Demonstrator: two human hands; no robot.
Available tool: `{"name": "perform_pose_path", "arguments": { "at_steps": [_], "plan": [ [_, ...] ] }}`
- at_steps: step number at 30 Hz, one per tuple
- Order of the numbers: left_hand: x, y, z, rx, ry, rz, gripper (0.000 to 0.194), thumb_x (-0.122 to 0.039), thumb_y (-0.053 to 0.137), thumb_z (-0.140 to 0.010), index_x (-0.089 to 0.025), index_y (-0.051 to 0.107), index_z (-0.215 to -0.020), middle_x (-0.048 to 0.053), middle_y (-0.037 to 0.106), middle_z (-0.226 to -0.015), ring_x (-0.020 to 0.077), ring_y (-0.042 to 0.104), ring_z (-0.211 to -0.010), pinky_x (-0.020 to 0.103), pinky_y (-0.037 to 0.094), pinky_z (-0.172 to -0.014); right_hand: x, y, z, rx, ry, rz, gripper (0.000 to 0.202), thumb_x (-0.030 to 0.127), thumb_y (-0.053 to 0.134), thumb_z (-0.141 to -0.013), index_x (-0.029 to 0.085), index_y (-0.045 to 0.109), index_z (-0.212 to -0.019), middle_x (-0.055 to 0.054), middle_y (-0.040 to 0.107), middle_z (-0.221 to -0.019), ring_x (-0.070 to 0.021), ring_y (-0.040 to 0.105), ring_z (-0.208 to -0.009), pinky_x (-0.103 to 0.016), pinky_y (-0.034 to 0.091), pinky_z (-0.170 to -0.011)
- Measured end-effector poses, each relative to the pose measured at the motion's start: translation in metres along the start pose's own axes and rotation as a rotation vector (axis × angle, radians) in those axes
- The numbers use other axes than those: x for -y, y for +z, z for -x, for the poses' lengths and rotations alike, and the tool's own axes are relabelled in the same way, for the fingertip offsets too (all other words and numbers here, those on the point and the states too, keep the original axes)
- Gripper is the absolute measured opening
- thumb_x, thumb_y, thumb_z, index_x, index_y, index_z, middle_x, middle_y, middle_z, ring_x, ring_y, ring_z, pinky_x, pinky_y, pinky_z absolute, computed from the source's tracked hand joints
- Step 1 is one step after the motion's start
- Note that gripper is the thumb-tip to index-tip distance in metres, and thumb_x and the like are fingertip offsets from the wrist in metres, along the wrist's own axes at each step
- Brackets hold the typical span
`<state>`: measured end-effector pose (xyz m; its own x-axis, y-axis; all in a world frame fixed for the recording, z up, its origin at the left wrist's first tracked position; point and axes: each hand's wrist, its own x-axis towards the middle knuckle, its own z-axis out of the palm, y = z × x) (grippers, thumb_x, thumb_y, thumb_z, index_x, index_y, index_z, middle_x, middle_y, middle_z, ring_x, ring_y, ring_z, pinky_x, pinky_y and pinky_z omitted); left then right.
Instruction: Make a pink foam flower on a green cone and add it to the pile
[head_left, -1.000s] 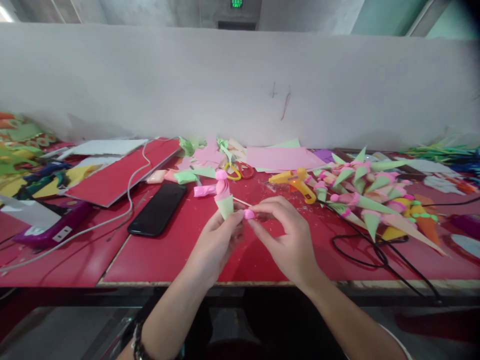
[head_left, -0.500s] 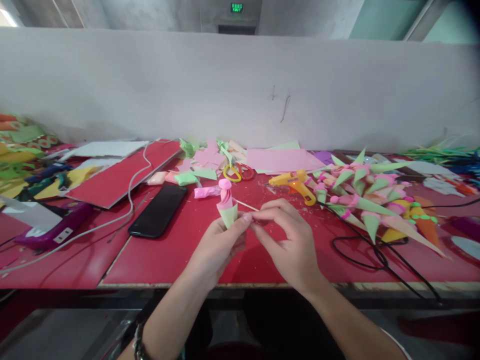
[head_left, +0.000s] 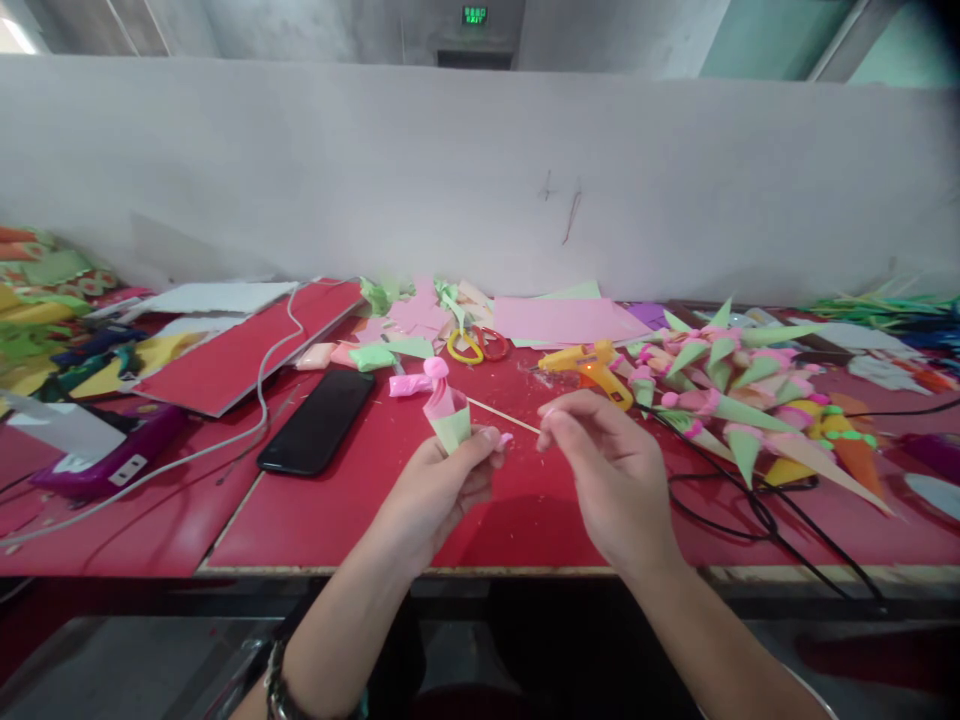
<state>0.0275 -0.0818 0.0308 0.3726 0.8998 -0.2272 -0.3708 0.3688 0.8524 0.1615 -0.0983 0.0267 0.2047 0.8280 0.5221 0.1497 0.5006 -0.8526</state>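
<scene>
Sign [head_left: 474, 15] reads "EXIT"; left fingers [head_left: 484, 440] hold green-pink cone [head_left: 448, 416], right fingers [head_left: 553, 422] pinched narrow.

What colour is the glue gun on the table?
Yellow: the glue gun shows best in the head view.

Pale green paper cone with pink filling, held upright
The small cone [head_left: 452, 428] tilts slightly, its narrow end hidden in the left hand [head_left: 442, 485] above the table [head_left: 517, 515] — folded pink paper [head_left: 444, 400] rises from its mouth, topped by a round pink ball [head_left: 436, 368]. A little pink lump [head_left: 506, 440] sticks out at the same hand's fingertips, apart from the ball.
</scene>
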Motion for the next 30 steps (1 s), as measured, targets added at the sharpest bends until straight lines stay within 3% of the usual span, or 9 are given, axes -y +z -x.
{"name": "perform_pose_path", "arguments": {
  "at_steps": [3,10,13,18,25,30],
  "plan": [
    [-0.0005,-0.0016,-0.0011,-0.019,0.002,-0.007,0.026,-0.035,0.067,-0.064,-0.012,0.055,-0.068,-0.005,0.045,-0.06,-0.0002,0.027,-0.043,0.015,0.023,-0.042,-0.0059,-0.003,-0.0025,-0.055,0.062,-0.061,0.012,0.027,0.051,-0.081,0.021,0.061,-0.078,0.001,0.058,-0.067,-0.0103,0.054,-0.059,-0.023,0.046,-0.055],
    [0.0022,-0.0032,-0.0017,0.035,-0.031,-0.048,0.032,-0.035,0.07,-0.06,-0.015,0.058,-0.083,-0.003,0.047,-0.065,0.0009,0.034,-0.048,0.014,0.025,-0.045,-0.0024,0.0005,-0.0033,0.026,0.145,-0.091,0.003,0.021,0.061,-0.072,0.019,0.059,-0.074,0.002,0.06,-0.065,-0.0094,0.058,-0.057,-0.022,0.051,-0.056],
    [0.0032,-0.0048,-0.0013,0.102,-0.055,-0.047,0.027,-0.034,0.068,-0.064,-0.015,0.054,-0.077,-0.007,0.04,-0.057,-0.0001,0.027,-0.044,0.013,0.023,-0.042,-0.0023,0.0023,-0.0037,0.024,0.158,-0.113,0.004,0.019,0.061,-0.071,0.019,0.057,-0.072,0.003,0.059,-0.067,-0.0087,0.059,-0.059,-0.02,0.051,-0.057],
    [0.0043,-0.0062,-0.001,0.178,-0.073,-0.079,0.024,-0.035,0.064,-0.07,-0.016,0.05,-0.076,-0.01,0.025,-0.049,0.0007,0.019,-0.04,0.013,0.019,-0.04,-0.004,0.0012,-0.0026,0.04,0.158,-0.147,0.015,0.019,0.057,-0.076,0.022,0.057,-0.091,0.001,0.064,-0.075,-0.0104,0.062,-0.068,-0.024,0.053,-0.066],
    [0.0055,-0.0038,-0.002,0.194,-0.025,-0.048,0.021,-0.034,0.058,-0.075,-0.013,0.055,-0.072,-0.005,0.044,-0.06,-0.0012,0.024,-0.04,0.013,0.021,-0.039,-0.0063,-0.0006,-0.003,0.025,0.152,-0.17,0.001,0.019,0.06,-0.075,0.019,0.06,-0.073,0.003,0.061,-0.062,-0.0077,0.058,-0.056,-0.019,0.05,-0.055],
    [0.0048,-0.0017,-0.0012,0.19,-0.042,-0.038,0.017,-0.029,0.059,-0.075,-0.012,0.06,-0.074,-0.003,0.047,-0.062,-0.0016,0.026,-0.04,0.012,0.021,-0.039,-0.0061,-0.0001,-0.0042,0.038,0.177,-0.154,0.012,0.018,0.057,-0.077,0.02,0.061,-0.087,0.0,0.066,-0.078,-0.0103,0.063,-0.071,-0.021,0.052,-0.065]
  ]
}}
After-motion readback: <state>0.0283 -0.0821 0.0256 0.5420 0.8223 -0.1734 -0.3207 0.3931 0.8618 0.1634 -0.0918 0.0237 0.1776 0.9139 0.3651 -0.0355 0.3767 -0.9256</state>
